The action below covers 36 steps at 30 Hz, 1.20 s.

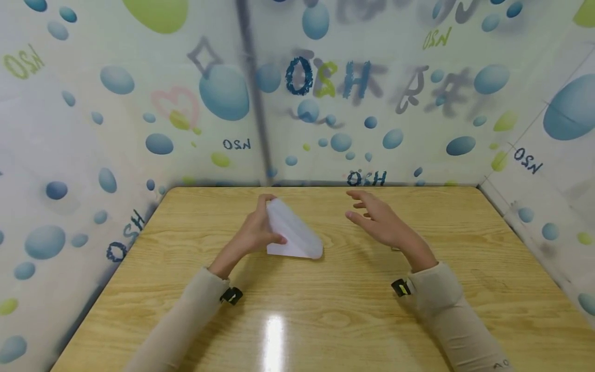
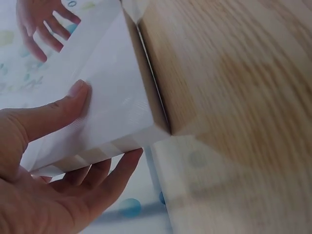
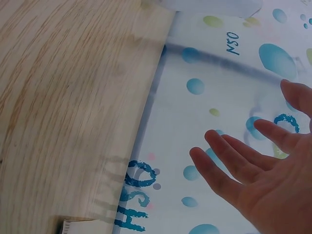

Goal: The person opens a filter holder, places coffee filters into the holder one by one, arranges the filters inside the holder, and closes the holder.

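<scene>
A flat white box (image 1: 293,232) stands tilted on the table, left of the middle. My left hand (image 1: 257,227) grips it along its left side, thumb on the near face and fingers behind. In the left wrist view, the thumb presses the broad white face of the box (image 2: 107,83), while the fingers lie under its narrow side. One lower edge of the box is at the wooden surface. My right hand (image 1: 378,219) hovers to the right, apart from the box, with fingers spread and nothing held. In the right wrist view, this hand (image 3: 268,180) shows its loosely extended fingers.
A small pale object (image 3: 80,226) lies on the wooden table (image 1: 325,310) beneath the right hand, mostly cut off or hidden. Behind the table and at both sides hangs a white sheet (image 1: 297,129) printed with blue and green drops and letters.
</scene>
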Tool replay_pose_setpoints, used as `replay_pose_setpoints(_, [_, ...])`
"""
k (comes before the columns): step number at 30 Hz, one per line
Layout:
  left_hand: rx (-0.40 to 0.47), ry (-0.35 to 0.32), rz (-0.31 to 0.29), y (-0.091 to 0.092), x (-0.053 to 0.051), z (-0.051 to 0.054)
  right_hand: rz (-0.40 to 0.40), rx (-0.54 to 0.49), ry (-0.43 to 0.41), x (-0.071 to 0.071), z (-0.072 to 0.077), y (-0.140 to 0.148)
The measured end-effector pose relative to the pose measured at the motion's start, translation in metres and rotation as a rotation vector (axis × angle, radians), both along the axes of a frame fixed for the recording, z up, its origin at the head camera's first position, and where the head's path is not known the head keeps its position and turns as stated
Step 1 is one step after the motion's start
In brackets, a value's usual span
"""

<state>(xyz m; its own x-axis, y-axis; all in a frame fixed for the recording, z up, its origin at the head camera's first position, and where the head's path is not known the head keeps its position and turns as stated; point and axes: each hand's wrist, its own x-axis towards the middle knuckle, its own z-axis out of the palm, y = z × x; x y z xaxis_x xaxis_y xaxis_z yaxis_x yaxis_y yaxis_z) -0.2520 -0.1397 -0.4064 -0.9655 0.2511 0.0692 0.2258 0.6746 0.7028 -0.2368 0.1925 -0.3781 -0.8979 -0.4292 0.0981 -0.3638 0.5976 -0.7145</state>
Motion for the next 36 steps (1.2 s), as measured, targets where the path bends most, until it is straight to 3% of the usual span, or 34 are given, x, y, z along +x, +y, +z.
replay_pose_setpoints(18, [0.027, -0.006, -0.101, -0.008, 0.006, 0.006, 0.024, 0.005, 0.007, 0.004, 0.000, -0.004])
replay_pose_setpoints(31, [0.011, 0.042, -0.109, -0.010, 0.012, 0.002, 0.032, 0.047, 0.018, 0.007, 0.002, -0.012])
replay_pose_setpoints(36, [0.012, 0.025, -0.119, -0.010, 0.014, 0.000, 0.049, 0.056, 0.020, 0.010, 0.002, -0.017])
